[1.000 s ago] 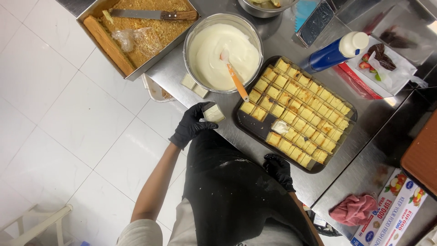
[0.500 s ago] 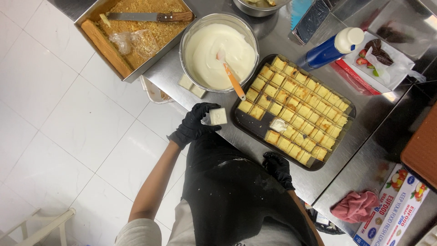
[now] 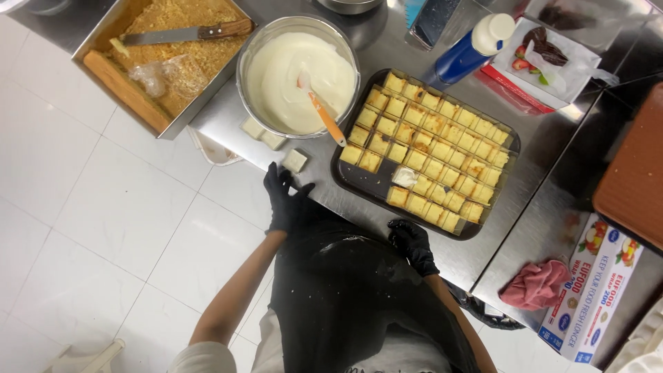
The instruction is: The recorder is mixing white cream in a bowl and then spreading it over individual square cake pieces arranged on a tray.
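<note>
My left hand (image 3: 284, 197), in a black glove, hovers with fingers spread just below a small cream-coated cake cube (image 3: 295, 160) that lies on the steel counter. Two more coated cubes (image 3: 262, 134) sit beside the metal bowl of white cream (image 3: 298, 74), which holds an orange-handled spatula (image 3: 323, 116). My right hand (image 3: 413, 243), also gloved, rests at the counter edge below the dark tray (image 3: 359, 185) of several yellow cake squares (image 3: 434, 150). One square on the tray carries a dab of cream (image 3: 405, 177).
A metal pan of crumbs (image 3: 103, 41) with a wooden-handled knife (image 3: 185, 33) sits at upper left. A blue bottle with a white cap (image 3: 469, 50), a bag of fruit (image 3: 545, 55), a pink cloth (image 3: 537, 284) and a cling-wrap box (image 3: 594, 290) lie to the right.
My left hand held a coated cube above the counter edge; it has set the cube down near the bowl and drawn back, fingers now spread. My right hand stayed at the edge.
</note>
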